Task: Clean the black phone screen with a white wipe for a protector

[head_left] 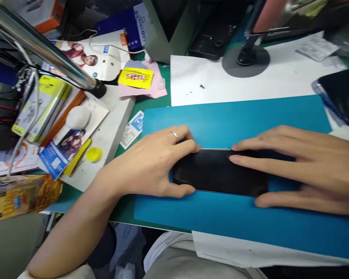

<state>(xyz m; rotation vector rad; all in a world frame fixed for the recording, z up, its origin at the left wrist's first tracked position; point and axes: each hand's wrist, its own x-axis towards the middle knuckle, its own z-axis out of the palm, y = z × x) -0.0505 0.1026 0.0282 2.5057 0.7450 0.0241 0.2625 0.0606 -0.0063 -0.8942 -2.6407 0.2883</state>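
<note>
A black smartphone [218, 172] lies flat on a blue work mat [235, 120], its dark glass side up. My left hand [159, 162], with a ring on one finger, grips its left end, thumb along the near edge and fingertips at the far edge. From the right, my right hand [302, 170] spans the other end: one fingertip touches the far edge, another rests on the glass, and the thumb is at the near right corner. The fingers of the right hand are fairly straight and slightly blurred.
Left of the mat, a white box [113, 112] bears leaflets, a yellow cap [94, 154] and a round white object [78, 117]. A metal lamp pole [52, 50] slants above it. Behind the mat lie white paper [197, 81] and a round stand base [246, 62]. A dark pouch [343, 93] sits at right.
</note>
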